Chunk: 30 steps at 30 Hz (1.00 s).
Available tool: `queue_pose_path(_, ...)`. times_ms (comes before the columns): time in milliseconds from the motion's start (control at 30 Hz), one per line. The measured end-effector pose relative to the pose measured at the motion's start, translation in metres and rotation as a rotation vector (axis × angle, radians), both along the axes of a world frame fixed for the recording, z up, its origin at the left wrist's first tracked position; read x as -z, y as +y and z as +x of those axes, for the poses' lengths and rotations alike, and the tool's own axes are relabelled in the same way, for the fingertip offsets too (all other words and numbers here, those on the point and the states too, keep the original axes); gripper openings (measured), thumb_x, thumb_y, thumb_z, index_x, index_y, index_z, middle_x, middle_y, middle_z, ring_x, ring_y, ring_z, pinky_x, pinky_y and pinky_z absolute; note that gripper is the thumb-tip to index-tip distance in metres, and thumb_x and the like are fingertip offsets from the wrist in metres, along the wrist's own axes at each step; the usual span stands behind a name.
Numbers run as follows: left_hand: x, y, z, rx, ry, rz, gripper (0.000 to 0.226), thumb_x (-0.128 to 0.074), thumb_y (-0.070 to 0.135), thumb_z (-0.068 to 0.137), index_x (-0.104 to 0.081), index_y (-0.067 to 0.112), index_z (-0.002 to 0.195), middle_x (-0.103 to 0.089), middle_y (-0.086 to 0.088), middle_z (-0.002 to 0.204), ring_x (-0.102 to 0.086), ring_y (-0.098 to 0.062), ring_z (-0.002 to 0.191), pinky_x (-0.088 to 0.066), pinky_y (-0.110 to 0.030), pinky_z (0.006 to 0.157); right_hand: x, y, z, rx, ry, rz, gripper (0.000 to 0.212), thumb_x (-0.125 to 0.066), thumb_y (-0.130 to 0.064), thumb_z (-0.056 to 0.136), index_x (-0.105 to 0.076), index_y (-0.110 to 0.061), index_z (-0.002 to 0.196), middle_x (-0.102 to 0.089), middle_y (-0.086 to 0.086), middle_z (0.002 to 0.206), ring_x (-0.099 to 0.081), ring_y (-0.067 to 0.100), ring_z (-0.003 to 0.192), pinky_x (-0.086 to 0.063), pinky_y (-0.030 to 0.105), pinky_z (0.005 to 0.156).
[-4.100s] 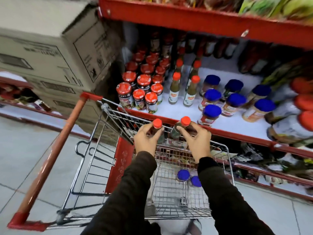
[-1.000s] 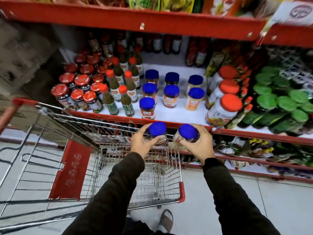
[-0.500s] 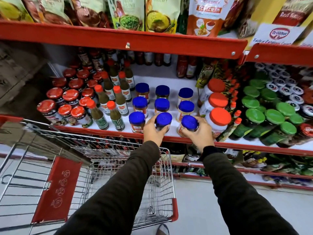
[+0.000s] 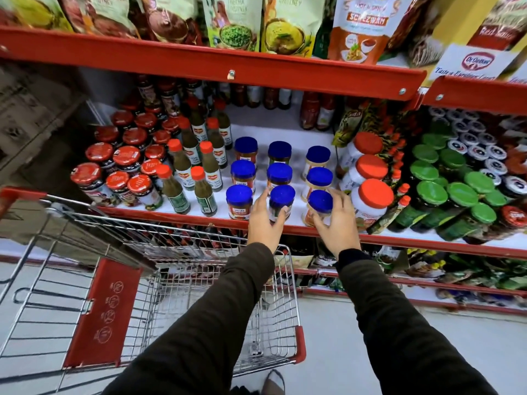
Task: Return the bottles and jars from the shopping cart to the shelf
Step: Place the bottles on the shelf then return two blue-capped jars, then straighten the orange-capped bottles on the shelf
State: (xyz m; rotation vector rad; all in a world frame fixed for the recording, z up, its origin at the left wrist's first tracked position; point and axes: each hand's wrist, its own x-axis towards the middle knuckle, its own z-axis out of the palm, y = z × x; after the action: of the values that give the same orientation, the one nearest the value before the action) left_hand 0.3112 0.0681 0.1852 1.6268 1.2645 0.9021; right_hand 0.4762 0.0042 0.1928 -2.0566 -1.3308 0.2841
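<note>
Two blue-lidded jars stand at the front of the white shelf (image 4: 285, 132), in line with rows of matching jars. My left hand (image 4: 263, 223) grips the dark-filled jar (image 4: 282, 196), thumb on its right side and fingers on its left. My right hand (image 4: 338, 225) is wrapped around the orange-filled jar (image 4: 320, 201), with fingers spread along its right side. Both jars rest on the shelf just behind its red front edge (image 4: 159, 214). The wire shopping cart (image 4: 182, 283) sits below my forearms, and no bottles or jars show in the part of its basket I can see.
Red-lidded jars (image 4: 125, 155) and green sauce bottles (image 4: 204, 192) fill the shelf's left. Large orange-lidded jars (image 4: 375, 193) and green-lidded bottles (image 4: 462, 193) stand right of my hands. A red upper shelf (image 4: 228, 64) with pouches overhangs. Cardboard boxes (image 4: 34, 115) stand at the left.
Both hands carried the two blue-lidded jars from above the cart up to the shelf and set them in the front row. Earlier, two orange-capped bottles were lifted from the cart.
</note>
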Motion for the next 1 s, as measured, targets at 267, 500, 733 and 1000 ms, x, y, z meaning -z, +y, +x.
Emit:
queue_pose_path(267,-0.010,0.007,-0.069,0.049,0.149,0.384,0.053,-0.045,0.035,0.102,-0.035,0.021,0.152,-0.029,0.004,0.163,-0.019,-0.013,0.155,-0.033,-0.046,0.121,-0.017,0.023,-0.087,-0.026,-0.120,0.112,0.063,-0.054,-0.040,0.100,-0.037,-0.012,0.154,-0.025,0.010,0.167,-0.015,0.031,0.158,-0.021,0.052,0.126)
queue_pose_path(500,-0.020,0.044,-0.145,-0.148,0.094,0.445,0.052,-0.044,0.026,0.105,-0.031,0.019,0.155,-0.018,0.005,0.167,-0.006,-0.014,0.158,-0.009,-0.038,0.128,-0.030,0.073,-0.168,-0.165,0.090,0.165,0.063,-0.060,-0.037,0.099,-0.038,-0.015,0.155,-0.031,0.003,0.166,-0.026,0.020,0.155,-0.028,0.040,0.125)
queue_pose_path(733,-0.018,0.100,-0.198,-0.370,-0.079,0.122,0.063,-0.069,0.032,0.091,-0.043,0.019,0.147,-0.045,-0.006,0.152,-0.044,-0.019,0.138,-0.036,-0.024,0.109,-0.035,0.123,-0.222,-0.050,0.273,0.086,0.060,-0.081,-0.041,0.083,-0.061,-0.014,0.133,-0.068,0.008,0.132,-0.063,0.024,0.123,-0.052,0.041,0.104)
queue_pose_path(1000,-0.018,0.147,-0.213,-0.339,-0.030,-0.028,0.032,-0.089,0.031,0.069,-0.067,0.019,0.089,-0.064,0.010,0.083,-0.066,-0.021,0.086,-0.049,-0.028,0.074,-0.033,0.150,-0.234,0.027,0.181,-0.010,0.036,-0.080,-0.036,0.084,-0.070,-0.011,0.108,-0.073,0.008,0.104,-0.069,0.027,0.096,-0.057,0.041,0.081)
